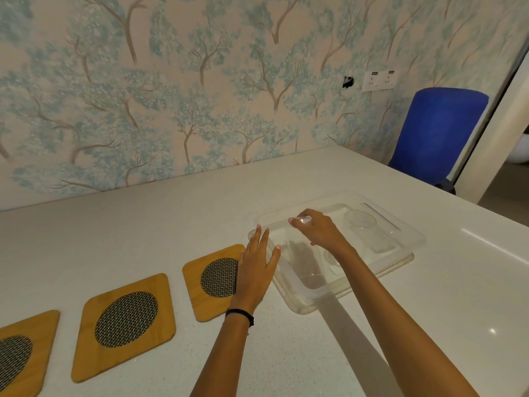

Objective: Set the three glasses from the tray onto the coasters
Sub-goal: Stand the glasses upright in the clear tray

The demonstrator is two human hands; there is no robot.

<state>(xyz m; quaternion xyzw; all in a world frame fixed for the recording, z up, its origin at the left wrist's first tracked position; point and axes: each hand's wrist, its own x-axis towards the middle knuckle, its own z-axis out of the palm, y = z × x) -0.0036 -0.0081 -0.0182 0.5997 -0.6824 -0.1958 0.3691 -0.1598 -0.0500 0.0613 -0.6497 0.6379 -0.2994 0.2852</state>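
Note:
A clear plastic tray (289, 293) sits on the white counter at the right. My right hand (317, 232) reaches into it and grips the rim of a clear glass (303, 255) from above. A second clear glass (367, 232) stands at the tray's far right end. A third glass (332, 257) is mostly hidden under my right wrist. My left hand (256, 267) lies flat with fingers apart against the tray's left edge, partly over the nearest coaster (211, 277). Two more wooden coasters, the middle one (124, 325) and the leftmost (20, 356), lie in a row to the left, bare.
The wallpapered wall runs along the back of the counter. A blue chair back (438, 133) stands beyond the counter's far right corner, below a wall socket (379, 80). The counter's right edge falls away beside the tray.

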